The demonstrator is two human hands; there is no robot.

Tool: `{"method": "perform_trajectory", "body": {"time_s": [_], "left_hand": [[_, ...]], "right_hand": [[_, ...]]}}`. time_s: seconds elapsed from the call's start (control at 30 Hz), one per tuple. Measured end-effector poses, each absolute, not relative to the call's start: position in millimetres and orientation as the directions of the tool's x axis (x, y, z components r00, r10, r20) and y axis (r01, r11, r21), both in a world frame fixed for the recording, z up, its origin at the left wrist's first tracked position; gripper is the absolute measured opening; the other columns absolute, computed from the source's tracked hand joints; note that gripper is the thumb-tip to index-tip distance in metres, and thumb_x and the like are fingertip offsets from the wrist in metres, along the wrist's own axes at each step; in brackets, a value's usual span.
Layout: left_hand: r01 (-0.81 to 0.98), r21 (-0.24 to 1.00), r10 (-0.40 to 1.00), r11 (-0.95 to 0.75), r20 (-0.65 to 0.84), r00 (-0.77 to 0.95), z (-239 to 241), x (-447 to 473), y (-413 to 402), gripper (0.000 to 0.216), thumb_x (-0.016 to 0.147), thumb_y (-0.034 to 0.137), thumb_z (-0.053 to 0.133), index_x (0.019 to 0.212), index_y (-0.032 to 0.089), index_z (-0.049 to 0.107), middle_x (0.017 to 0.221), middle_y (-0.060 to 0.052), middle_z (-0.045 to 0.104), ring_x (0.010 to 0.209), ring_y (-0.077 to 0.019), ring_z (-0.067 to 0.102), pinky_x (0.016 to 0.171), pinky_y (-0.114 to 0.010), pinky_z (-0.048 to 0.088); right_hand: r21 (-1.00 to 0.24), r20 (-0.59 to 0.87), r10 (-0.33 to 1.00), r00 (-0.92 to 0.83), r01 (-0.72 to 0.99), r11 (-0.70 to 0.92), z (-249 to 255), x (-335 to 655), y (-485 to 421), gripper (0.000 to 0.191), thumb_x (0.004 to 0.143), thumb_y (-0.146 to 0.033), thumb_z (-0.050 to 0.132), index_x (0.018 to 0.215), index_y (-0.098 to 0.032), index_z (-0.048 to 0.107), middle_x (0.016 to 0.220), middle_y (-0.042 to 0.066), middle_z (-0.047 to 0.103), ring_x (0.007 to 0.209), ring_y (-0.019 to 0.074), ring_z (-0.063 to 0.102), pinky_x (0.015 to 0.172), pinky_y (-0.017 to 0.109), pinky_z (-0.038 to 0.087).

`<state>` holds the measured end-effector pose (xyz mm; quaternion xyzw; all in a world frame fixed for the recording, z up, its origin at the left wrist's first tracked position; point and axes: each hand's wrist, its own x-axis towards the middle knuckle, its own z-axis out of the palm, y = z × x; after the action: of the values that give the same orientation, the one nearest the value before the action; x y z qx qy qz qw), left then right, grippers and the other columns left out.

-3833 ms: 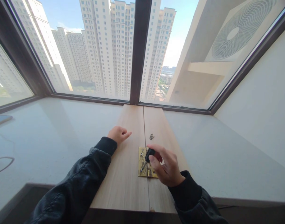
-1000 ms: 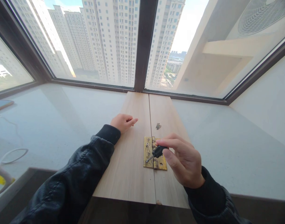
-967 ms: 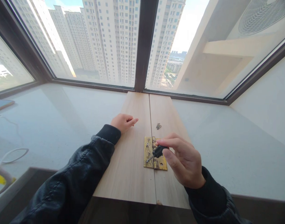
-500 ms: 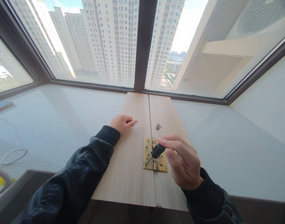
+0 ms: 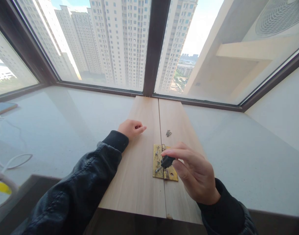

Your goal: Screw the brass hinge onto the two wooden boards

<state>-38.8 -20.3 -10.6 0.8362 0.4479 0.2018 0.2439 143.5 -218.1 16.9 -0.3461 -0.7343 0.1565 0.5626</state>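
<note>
A brass hinge (image 5: 158,156) lies across the seam between two light wooden boards (image 5: 137,163) on a window sill. My right hand (image 5: 193,173) pinches a short black-handled screwdriver (image 5: 165,162), whose tip rests on the hinge's left leaf. My left hand (image 5: 131,128) rests on the left board with its fingers curled in loosely and nothing in them. A few loose screws (image 5: 168,133) lie on the right board just beyond the hinge.
A white stone sill (image 5: 66,124) runs to both sides under dark window frames (image 5: 154,49). A phone (image 5: 2,107) and a white cable (image 5: 9,160) lie at the far left. A white wall (image 5: 281,114) rises on the right.
My right hand has stayed on the hinge with the screwdriver, and its fingers have shifted on the handle. The left hand has not moved. The camera has drifted slightly.
</note>
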Motion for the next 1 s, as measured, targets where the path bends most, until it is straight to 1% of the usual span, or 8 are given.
{"method": "perform_trajectory", "body": {"time_s": [0.17,0.27,0.4,0.47,0.57,0.77,0.87,1.0], "left_hand": [[0.661,0.579,0.851,-0.478,0.12,0.511,-13.0,-38.7,-19.2,0.04,0.087,0.051,0.057,0.067,0.019,0.069,0.053,0.002,0.048,0.058,-0.0138,0.045,0.062,-0.032,0.03],[0.656,0.577,0.846,-0.487,0.125,0.519,-12.2,-38.8,-19.9,0.04,0.087,0.051,0.056,0.067,0.019,0.068,0.054,0.002,0.048,0.058,-0.0137,0.045,0.062,-0.031,0.03],[0.645,0.581,0.839,-0.496,0.13,0.528,-10.2,-39.3,-21.2,0.039,0.088,0.049,0.056,0.066,0.019,0.068,0.053,0.003,0.046,0.057,-0.0135,0.043,0.061,-0.031,0.03],[0.643,0.583,0.838,-0.497,0.13,0.53,-9.5,-39.3,-21.5,0.039,0.088,0.049,0.056,0.066,0.018,0.068,0.053,0.003,0.046,0.057,-0.0133,0.043,0.061,-0.031,0.03],[0.645,0.583,0.839,-0.494,0.126,0.529,-9.1,-39.2,-21.7,0.039,0.088,0.049,0.056,0.066,0.018,0.069,0.053,0.003,0.046,0.057,-0.0132,0.043,0.062,-0.031,0.031],[0.645,0.583,0.839,-0.494,0.125,0.53,-9.7,-39.3,-21.3,0.04,0.088,0.05,0.056,0.067,0.018,0.068,0.054,0.003,0.046,0.057,-0.0131,0.042,0.062,-0.032,0.03],[0.638,0.588,0.836,-0.497,0.129,0.533,-10.6,-39.7,-20.6,0.04,0.088,0.05,0.056,0.068,0.018,0.069,0.054,0.003,0.048,0.058,-0.0132,0.043,0.062,-0.031,0.03],[0.63,0.595,0.833,-0.499,0.13,0.537,-11.9,-40.2,-20.0,0.04,0.088,0.051,0.056,0.069,0.018,0.07,0.054,0.002,0.049,0.059,-0.0137,0.044,0.062,-0.031,0.03]], "right_hand": [[-0.608,0.751,0.658,-0.045,0.341,0.717,13.9,147.8,-214.7,0.014,0.097,-0.014,0.071,0.108,-0.022,0.069,0.095,0.004,0.069,0.085,0.0169,0.065,0.069,0.031,0.057],[-0.588,0.775,0.632,-0.031,0.333,0.737,12.5,146.7,-213.7,0.014,0.096,-0.021,0.076,0.106,-0.023,0.067,0.094,0.004,0.067,0.083,0.0175,0.065,0.068,0.032,0.057],[-0.552,0.789,0.608,-0.091,0.33,0.766,17.3,143.7,-213.8,0.012,0.104,-0.029,0.065,0.113,-0.023,0.068,0.104,0.008,0.073,0.094,0.0228,0.069,0.078,0.042,0.059],[-0.547,0.784,0.609,-0.119,0.331,0.769,20.2,143.5,-214.3,0.013,0.105,-0.026,0.061,0.114,-0.022,0.069,0.108,0.009,0.074,0.097,0.0239,0.069,0.081,0.043,0.058],[-0.583,0.757,0.643,-0.121,0.32,0.747,21.1,143.8,-215.8,0.017,0.101,-0.014,0.06,0.113,-0.023,0.068,0.114,0.008,0.075,0.103,0.023,0.069,0.086,0.043,0.058],[-0.665,0.701,0.707,-0.09,0.276,0.694,18.7,141.9,-219.5,0.02,0.103,-0.015,0.053,0.116,-0.024,0.066,0.1,0.004,0.074,0.092,0.0191,0.069,0.079,0.037,0.06],[-0.67,0.688,0.718,-0.1,0.293,0.682,20.7,141.5,-219.4,0.023,0.105,-0.018,0.052,0.119,-0.023,0.069,0.099,0.005,0.073,0.092,0.019,0.068,0.078,0.036,0.06],[-0.678,0.675,0.729,-0.115,0.295,0.674,21.9,142.7,-217.7,0.019,0.105,-0.021,0.056,0.117,-0.022,0.071,0.1,0.006,0.074,0.094,0.0203,0.069,0.078,0.036,0.061]]}}
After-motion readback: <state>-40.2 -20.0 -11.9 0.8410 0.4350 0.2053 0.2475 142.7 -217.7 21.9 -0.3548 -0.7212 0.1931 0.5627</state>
